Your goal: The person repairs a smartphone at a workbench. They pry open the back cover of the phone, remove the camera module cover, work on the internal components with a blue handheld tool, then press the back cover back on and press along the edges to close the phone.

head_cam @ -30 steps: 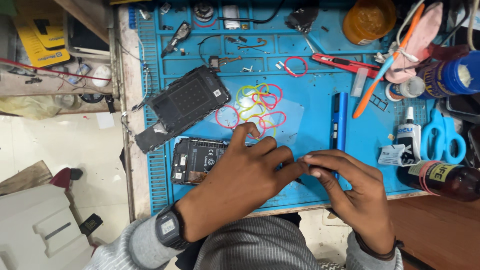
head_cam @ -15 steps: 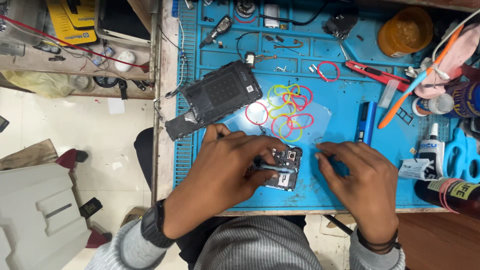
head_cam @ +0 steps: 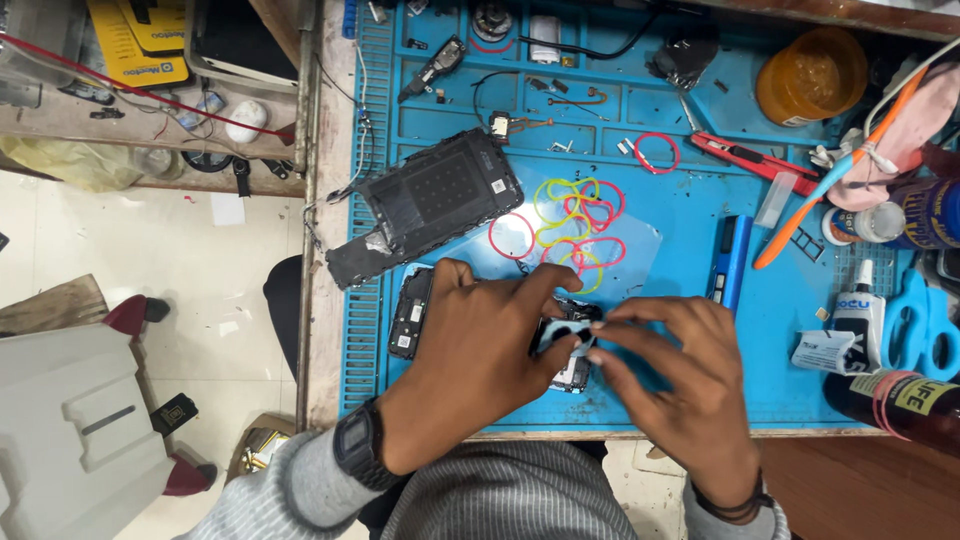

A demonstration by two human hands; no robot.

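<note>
An opened phone body (head_cam: 412,312) with its insides showing lies on the blue work mat (head_cam: 690,215). My left hand (head_cam: 480,350) rests flat over its middle and presses it down, with the fingertips at the phone's right end (head_cam: 572,372). My right hand (head_cam: 680,375) meets it there, and thumb and fingers pinch a small pale part (head_cam: 562,333) on that end. A black phone back cover (head_cam: 425,205) lies tilted just beyond the phone. Both hands hide most of the phone.
Red and yellow rubber bands (head_cam: 575,225) lie on the mat past my hands. A blue pry tool (head_cam: 732,262), a red cutter (head_cam: 752,160), an orange jar (head_cam: 810,75), glue bottles (head_cam: 860,315) and blue scissors (head_cam: 925,325) crowd the right side. The bench edge runs below my wrists.
The phone has been carried from the mat's left part to the middle. Both hands have closed in on its right end, and the right hand now pinches a small part there.
</note>
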